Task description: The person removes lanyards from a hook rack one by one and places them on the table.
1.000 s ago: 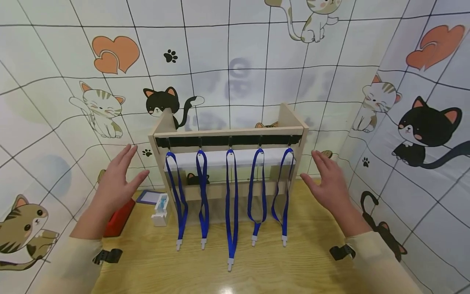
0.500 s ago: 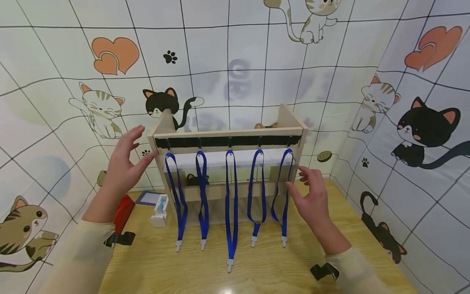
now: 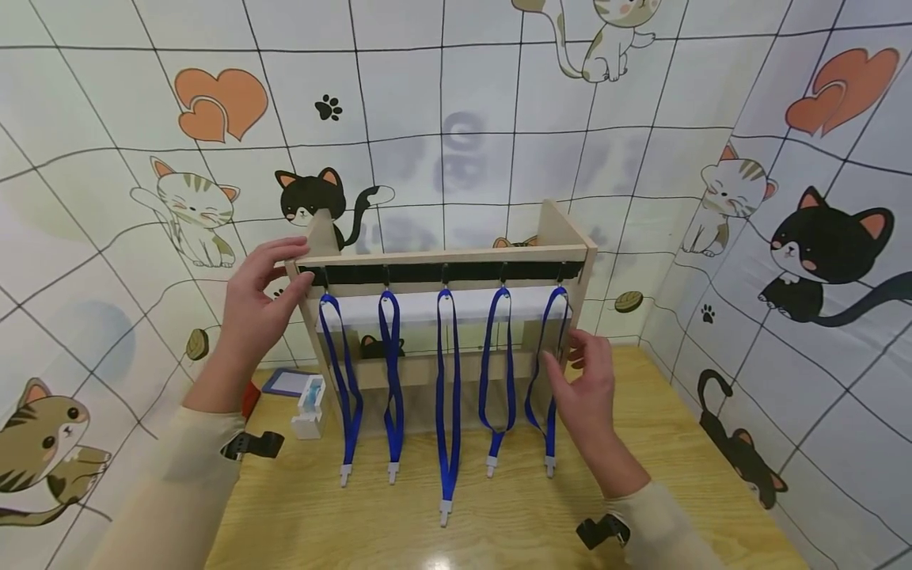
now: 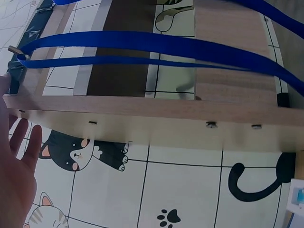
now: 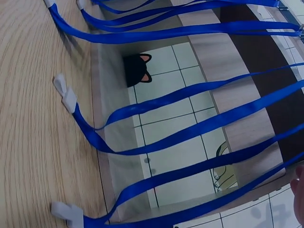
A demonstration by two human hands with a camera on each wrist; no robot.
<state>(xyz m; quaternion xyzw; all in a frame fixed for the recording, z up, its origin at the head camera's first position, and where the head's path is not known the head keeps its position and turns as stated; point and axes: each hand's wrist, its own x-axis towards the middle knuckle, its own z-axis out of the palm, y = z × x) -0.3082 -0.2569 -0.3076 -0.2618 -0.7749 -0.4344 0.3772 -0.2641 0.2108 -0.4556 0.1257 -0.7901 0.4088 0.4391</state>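
Five blue lanyards (image 3: 449, 396) are hanging side by side from black hooks on the front rail of the wooden rack (image 3: 445, 255), their white clips dangling just above the wooden table (image 3: 499, 522). The right hand (image 3: 586, 388) is hovering at the rightmost lanyard (image 3: 550, 380), fingers loosely spread and gripping nothing I can make out, while the left hand (image 3: 260, 305) is resting on the rack's upper left corner, fingers relaxed and slightly parted. Behind it a small white dispenser (image 3: 310, 408), a flat blue-edged card (image 3: 288, 383) and something red (image 3: 249, 393) are sitting against the cat-patterned wall.

Cream long sleeves (image 3: 192, 483) with black wrist straps (image 3: 252, 445); bare hands.
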